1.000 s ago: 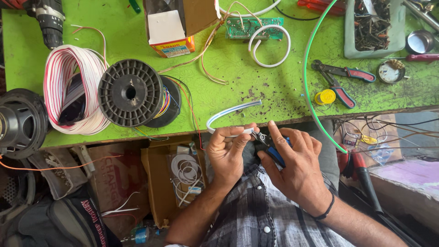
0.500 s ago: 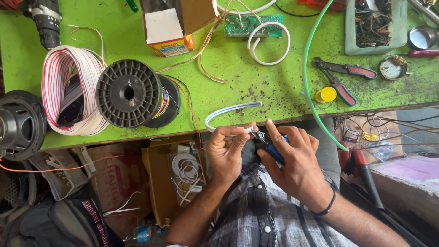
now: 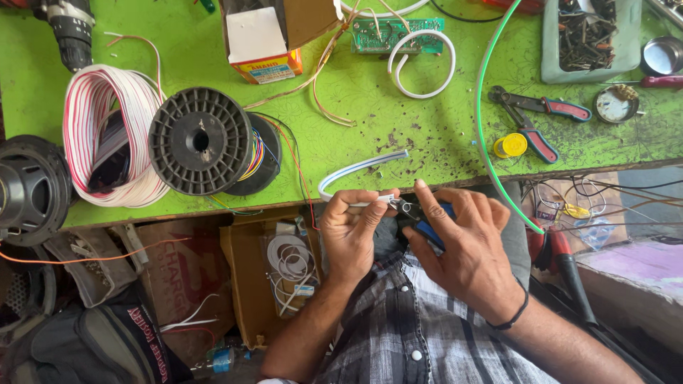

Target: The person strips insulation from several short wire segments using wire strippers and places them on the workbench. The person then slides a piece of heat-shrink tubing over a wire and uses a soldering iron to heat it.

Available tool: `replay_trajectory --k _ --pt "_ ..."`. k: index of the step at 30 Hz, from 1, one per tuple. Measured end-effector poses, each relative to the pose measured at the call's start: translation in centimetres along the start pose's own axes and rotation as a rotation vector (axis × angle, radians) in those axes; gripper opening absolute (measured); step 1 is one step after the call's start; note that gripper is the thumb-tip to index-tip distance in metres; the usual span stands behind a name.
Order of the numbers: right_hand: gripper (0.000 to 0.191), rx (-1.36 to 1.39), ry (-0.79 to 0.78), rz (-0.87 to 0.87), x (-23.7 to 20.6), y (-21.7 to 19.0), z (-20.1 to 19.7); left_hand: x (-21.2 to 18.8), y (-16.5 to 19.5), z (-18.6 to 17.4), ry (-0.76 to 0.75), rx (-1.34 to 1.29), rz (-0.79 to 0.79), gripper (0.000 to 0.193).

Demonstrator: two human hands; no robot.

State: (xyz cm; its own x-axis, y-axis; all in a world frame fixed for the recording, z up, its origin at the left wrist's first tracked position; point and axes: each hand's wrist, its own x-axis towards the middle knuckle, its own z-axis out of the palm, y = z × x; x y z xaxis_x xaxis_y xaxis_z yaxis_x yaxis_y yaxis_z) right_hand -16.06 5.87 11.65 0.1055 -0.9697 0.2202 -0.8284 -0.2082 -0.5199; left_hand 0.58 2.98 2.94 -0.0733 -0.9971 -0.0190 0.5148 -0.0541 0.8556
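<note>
My left hand [image 3: 350, 231] pinches the end of a white flat cable [image 3: 356, 171] that loops up onto the green bench and back to my fingers. My right hand [image 3: 466, 245] grips a small pair of blue-handled cutters [image 3: 420, 217]. The cutter jaws meet the cable end right between my two thumbs, just below the bench's front edge. Both hands hover over my lap, close together.
On the green bench [image 3: 370, 92] lie a black wire spool [image 3: 201, 141], a red-and-white cable coil [image 3: 99, 135], a small carton [image 3: 262, 43], a green circuit board [image 3: 395, 32], red-handled pliers [image 3: 530, 117], a yellow cap [image 3: 511, 145] and a parts tray [image 3: 587, 35]. A speaker [image 3: 28, 188] sits at left.
The hands stay together at the cable end; the fingers have shifted only slightly. The view has drifted a little.
</note>
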Motion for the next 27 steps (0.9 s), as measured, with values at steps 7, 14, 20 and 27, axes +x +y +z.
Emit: replay_trajectory --k 7,14,20,27 --pt "0.063 -0.153 -0.001 -0.142 0.5 0.9 -1.2 0.4 0.8 -0.4 -0.054 0.128 -0.054 0.012" --pt "0.058 -0.302 -0.090 -0.242 0.8 1.6 -1.5 0.9 1.7 -1.2 -0.121 0.220 -0.160 0.012" --pt "0.057 -0.200 -0.139 -0.298 1.5 2.4 -1.5 1.0 2.0 -1.7 -0.132 0.194 -0.214 0.012" --pt "0.058 -0.150 -0.136 -0.271 1.1 2.4 -1.3 1.1 2.2 -1.8 -0.160 0.194 -0.251 0.013"
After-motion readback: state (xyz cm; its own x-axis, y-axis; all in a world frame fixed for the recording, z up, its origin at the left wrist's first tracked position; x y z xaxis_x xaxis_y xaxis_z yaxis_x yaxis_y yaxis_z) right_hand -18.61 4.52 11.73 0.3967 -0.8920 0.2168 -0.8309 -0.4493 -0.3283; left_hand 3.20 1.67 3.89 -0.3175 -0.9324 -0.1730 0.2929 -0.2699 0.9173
